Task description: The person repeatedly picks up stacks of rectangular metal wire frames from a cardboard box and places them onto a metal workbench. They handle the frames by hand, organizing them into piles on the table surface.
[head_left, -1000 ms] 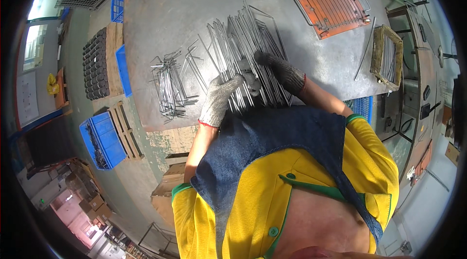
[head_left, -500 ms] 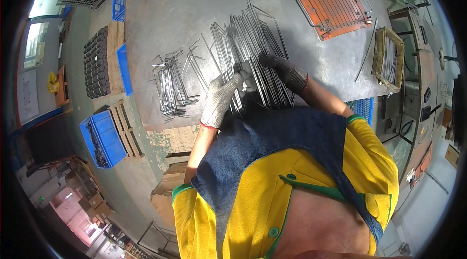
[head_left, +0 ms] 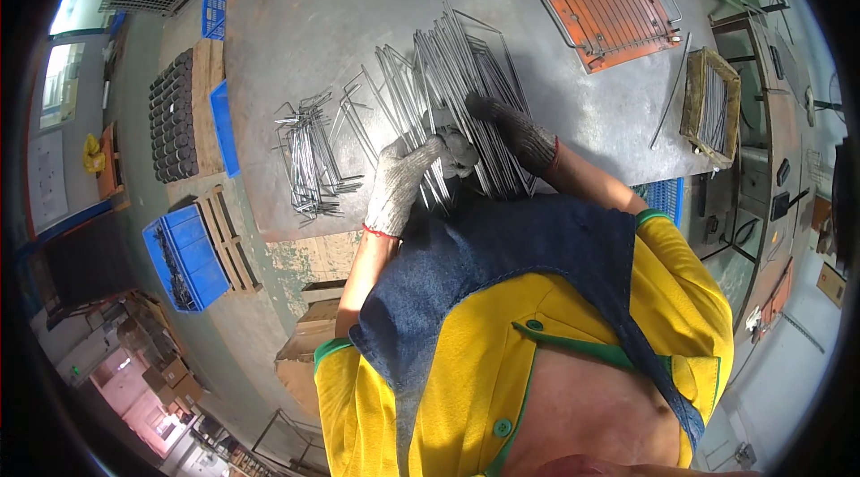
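Bent steel wire rods (head_left: 455, 56) stand in a dense bundle on the metal table, close against my apron. My left hand (head_left: 405, 174), in a pale knit glove, is closed around a smaller group of rods (head_left: 399, 87) on the bundle's left side; its grey-stained fingertips show between the wires. Wearing a darker-palmed glove, my right hand (head_left: 518, 135) grips the larger group from the right, thumb lying across the wires. The fingers beneath are hidden. A separate loose pile of bent wire rods (head_left: 312, 159) lies left of my left hand.
An orange jig plate (head_left: 609, 16) with parallel bars and wire handles lies at the far right. Near the right edge of the metal table (head_left: 305, 38) are a long thin rod (head_left: 672, 92) and a box of rods (head_left: 712, 108). Blue crates (head_left: 185, 257) stand on the left floor.
My left hand has shifted slightly left with its group of rods, and the gap to the right group has widened. More of the grey fingertips shows. The right hand stays on its rods.
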Demonstrator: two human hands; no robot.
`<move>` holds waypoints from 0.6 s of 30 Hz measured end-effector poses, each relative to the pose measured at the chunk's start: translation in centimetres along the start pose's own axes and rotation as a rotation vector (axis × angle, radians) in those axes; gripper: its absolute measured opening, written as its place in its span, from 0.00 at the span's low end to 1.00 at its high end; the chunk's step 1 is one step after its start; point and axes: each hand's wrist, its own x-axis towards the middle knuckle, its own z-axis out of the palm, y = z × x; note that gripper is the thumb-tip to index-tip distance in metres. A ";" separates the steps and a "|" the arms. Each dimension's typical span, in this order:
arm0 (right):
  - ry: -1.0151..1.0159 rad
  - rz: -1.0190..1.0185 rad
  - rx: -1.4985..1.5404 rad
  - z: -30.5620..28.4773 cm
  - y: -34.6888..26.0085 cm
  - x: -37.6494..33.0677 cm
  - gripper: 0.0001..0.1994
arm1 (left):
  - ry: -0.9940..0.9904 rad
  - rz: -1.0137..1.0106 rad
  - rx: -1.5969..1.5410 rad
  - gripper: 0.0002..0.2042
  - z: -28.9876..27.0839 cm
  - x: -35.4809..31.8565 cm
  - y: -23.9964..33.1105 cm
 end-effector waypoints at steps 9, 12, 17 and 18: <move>-0.093 0.152 0.176 -0.5 -0.5 -0.2 0.22 | 0.040 0.040 0.075 0.12 0.5 -0.6 0.4; -0.118 0.170 0.241 0.1 -1.1 -0.3 0.22 | 0.085 -0.023 -0.010 0.12 0.1 -1.2 0.8; -0.069 0.080 0.152 0.3 -1.5 -0.8 0.22 | 0.068 -0.044 -0.048 0.11 -0.6 -0.9 0.5; -0.047 0.029 0.111 0.4 -1.4 -0.9 0.22 | 0.069 -0.033 -0.017 0.11 -0.7 -0.7 0.4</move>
